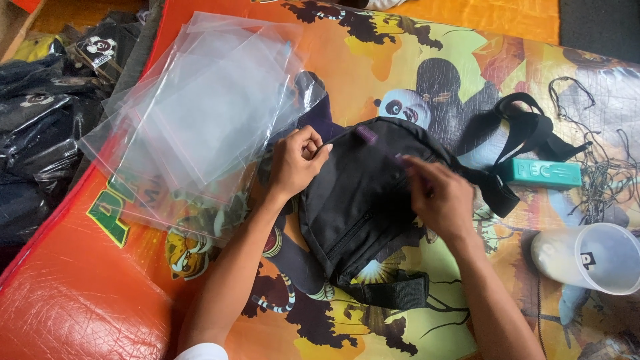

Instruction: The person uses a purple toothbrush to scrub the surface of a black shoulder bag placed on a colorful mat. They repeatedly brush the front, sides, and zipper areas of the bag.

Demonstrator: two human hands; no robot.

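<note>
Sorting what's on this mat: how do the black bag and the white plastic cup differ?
The black bag is soft and dark, under both hands; the white plastic cup is rigid and pale, untouched on its side. The bag lies mid-mat, the cup at the right edge. Both rest on the mat.

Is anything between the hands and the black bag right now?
Nothing visible. The left hand and right hand are both already on the black bag; the plastic sleeves lie off to its left.
</note>
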